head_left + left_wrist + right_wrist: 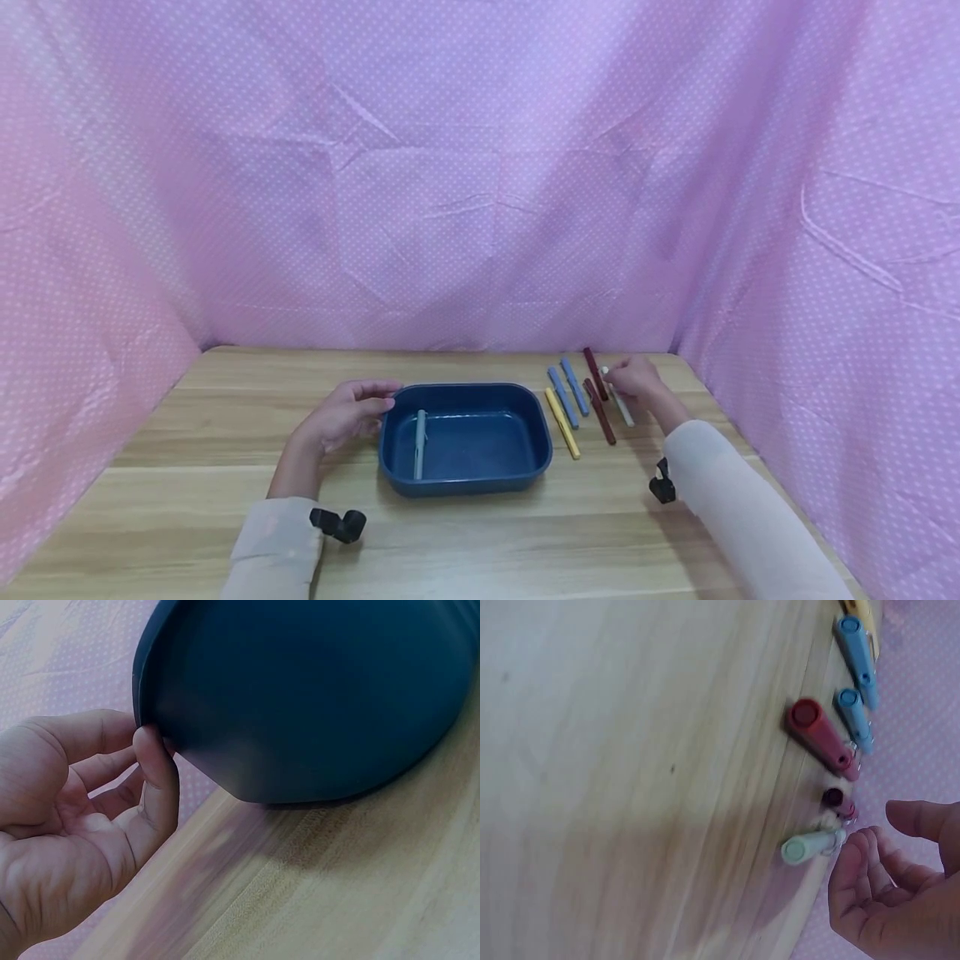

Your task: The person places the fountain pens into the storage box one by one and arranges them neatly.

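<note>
A dark blue rectangular tub [472,486] stands on the table with a grey-green pen [420,446] lying in its left part. My left hand [352,417] pinches the tub's left rim between thumb and fingers, as the left wrist view shows up close [97,802]. On the right, my right hand [637,379] is at the far end of a whitish pen [621,407]. In the right wrist view, the thumb of that hand [900,892] stands apart from its bent fingers, whose tips come close to this pale pen [810,847].
Left of the whitish pen lie two dark red pens [600,412], two blue pens [563,398] and a yellow pen [562,423], which is nearest the tub. Pink dotted cloth [487,208] hangs behind and beside the wooden table [450,550].
</note>
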### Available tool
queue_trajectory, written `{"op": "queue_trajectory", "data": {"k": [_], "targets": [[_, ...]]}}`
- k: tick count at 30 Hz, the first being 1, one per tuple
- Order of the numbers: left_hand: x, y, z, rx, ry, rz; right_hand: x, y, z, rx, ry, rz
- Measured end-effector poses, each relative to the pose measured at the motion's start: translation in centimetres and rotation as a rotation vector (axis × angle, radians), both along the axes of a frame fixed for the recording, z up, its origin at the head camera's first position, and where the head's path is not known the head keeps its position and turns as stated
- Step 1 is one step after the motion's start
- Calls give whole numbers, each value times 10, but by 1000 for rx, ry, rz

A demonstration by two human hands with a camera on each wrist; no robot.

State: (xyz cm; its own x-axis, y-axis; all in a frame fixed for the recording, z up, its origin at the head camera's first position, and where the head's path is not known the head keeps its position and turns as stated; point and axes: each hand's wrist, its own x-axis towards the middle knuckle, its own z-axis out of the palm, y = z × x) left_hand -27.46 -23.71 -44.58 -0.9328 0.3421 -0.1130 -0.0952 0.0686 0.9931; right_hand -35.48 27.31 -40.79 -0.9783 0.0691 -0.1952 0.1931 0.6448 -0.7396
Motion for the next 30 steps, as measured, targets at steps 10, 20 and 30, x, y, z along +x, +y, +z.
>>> {"op": "queue_trajectory", "data": {"k": [10, 20, 30], "targets": [[0, 0, -1, -5, 4, 9, 2, 27, 0, 81, -33, 121], [1, -1, -1, -5, 4, 5, 2, 46, -11, -113, -115, 178], [-1, -1, -1, -3, 2, 2, 0, 51, -18, -176, -148, 206]]}}
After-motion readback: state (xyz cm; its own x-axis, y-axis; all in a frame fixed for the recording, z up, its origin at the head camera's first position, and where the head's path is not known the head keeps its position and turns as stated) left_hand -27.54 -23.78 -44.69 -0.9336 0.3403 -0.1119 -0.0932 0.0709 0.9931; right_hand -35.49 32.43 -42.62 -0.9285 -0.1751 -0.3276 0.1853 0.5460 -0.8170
